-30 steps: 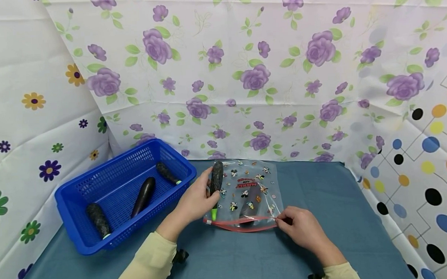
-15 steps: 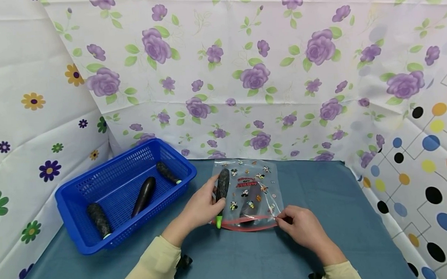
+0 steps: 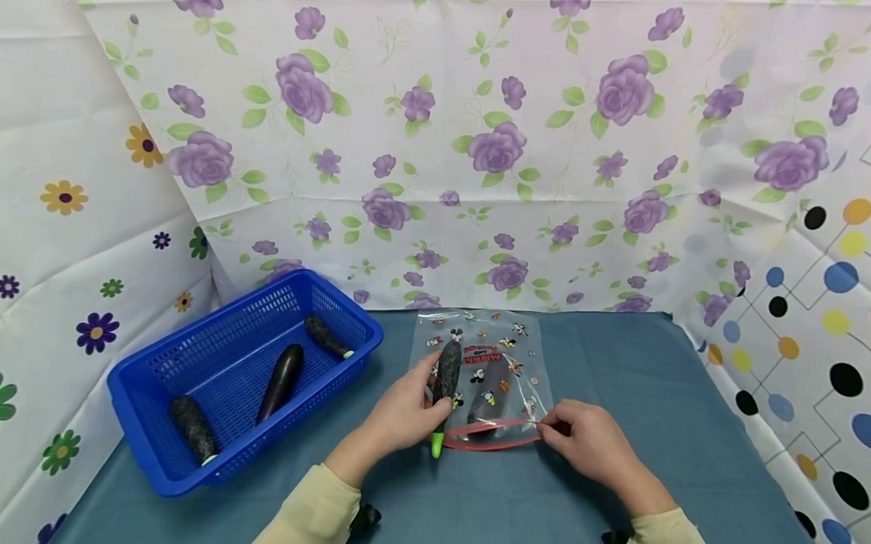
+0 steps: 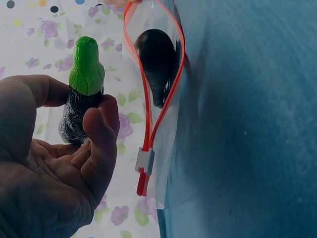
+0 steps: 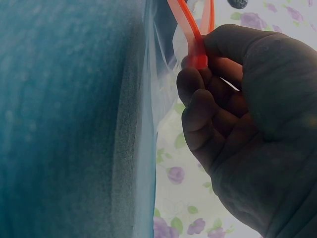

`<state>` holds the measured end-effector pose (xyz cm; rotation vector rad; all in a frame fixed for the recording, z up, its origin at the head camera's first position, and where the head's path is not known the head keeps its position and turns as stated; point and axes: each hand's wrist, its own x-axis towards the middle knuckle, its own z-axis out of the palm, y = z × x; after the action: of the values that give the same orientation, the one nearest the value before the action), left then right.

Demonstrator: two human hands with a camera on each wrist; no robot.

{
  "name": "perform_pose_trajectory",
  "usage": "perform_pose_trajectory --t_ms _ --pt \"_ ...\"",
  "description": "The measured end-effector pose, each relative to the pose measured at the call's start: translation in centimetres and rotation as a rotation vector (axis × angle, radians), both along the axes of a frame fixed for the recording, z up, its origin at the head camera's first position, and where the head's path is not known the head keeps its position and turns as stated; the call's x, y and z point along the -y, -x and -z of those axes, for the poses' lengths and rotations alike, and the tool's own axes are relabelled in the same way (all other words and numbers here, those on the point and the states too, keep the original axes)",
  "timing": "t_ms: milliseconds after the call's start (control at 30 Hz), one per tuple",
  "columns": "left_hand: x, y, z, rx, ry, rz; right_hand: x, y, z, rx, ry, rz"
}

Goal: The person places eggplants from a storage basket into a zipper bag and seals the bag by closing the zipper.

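Note:
My left hand (image 3: 409,406) grips a dark, bumpy cucumber (image 3: 449,367) with a bright green end (image 4: 87,67), holding it over the left side of a clear zip bag (image 3: 520,341). Cartoon prints cover the bag, and its mouth has a red zip edge (image 4: 181,47) with a grey slider (image 4: 144,159). In the left wrist view the red edges stand parted, and a smooth dark eggplant (image 4: 156,57) lies inside. My right hand (image 3: 589,443) pinches the right corner of the red edge (image 5: 199,58) between thumb and fingers.
At the left stands a blue plastic basket (image 3: 140,442). Two dark bumpy cucumbers, one near (image 3: 190,425) and one far (image 3: 324,335), lie in it with an eggplant (image 3: 281,381). A teal cloth (image 3: 626,361) covers the table; floral sheeting (image 3: 432,160) hangs behind.
My left hand has carried the cucumber to the right and nearer to me, from the bag's left edge to over its left part. The right hand keeps its pinch, almost still.

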<state>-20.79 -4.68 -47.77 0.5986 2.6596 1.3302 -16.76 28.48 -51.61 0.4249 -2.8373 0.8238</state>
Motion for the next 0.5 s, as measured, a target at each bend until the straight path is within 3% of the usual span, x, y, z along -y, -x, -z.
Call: perform_pose_trajectory --t_ms 500 --pt "-0.73 -0.50 0.73 -0.012 0.058 0.064 0.00 -0.07 0.06 0.011 -0.002 0.009"
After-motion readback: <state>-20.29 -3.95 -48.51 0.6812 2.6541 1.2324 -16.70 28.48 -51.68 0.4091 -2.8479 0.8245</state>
